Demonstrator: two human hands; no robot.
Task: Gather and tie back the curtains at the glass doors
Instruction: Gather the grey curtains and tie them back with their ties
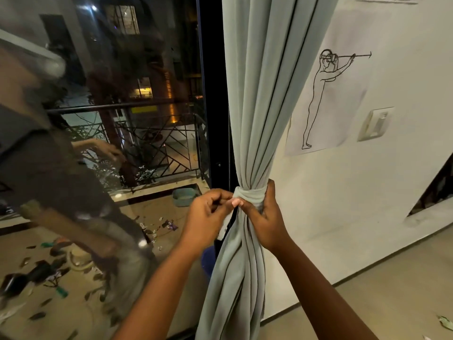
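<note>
A pale grey-green curtain [264,99] hangs gathered into a tight bundle beside the dark frame of the glass door [147,119]. A band of the same cloth [247,193] wraps around the bundle at waist height, forming a knot. My right hand [264,214] grips the bundle at the band, fingers curled round its right side and thumb pressing the front. My left hand [208,209] is just left of the knot, fingers curled, pinching the end of the band by its fingertips. Below the band the curtain [235,278] falls in folds to the floor.
The dark door frame [213,94] stands directly left of the curtain. A white wall [367,192] with a line drawing on paper [326,99] and a switch plate [376,123] is on the right. The glass reflects me; litter and a basin [183,196] lie outside.
</note>
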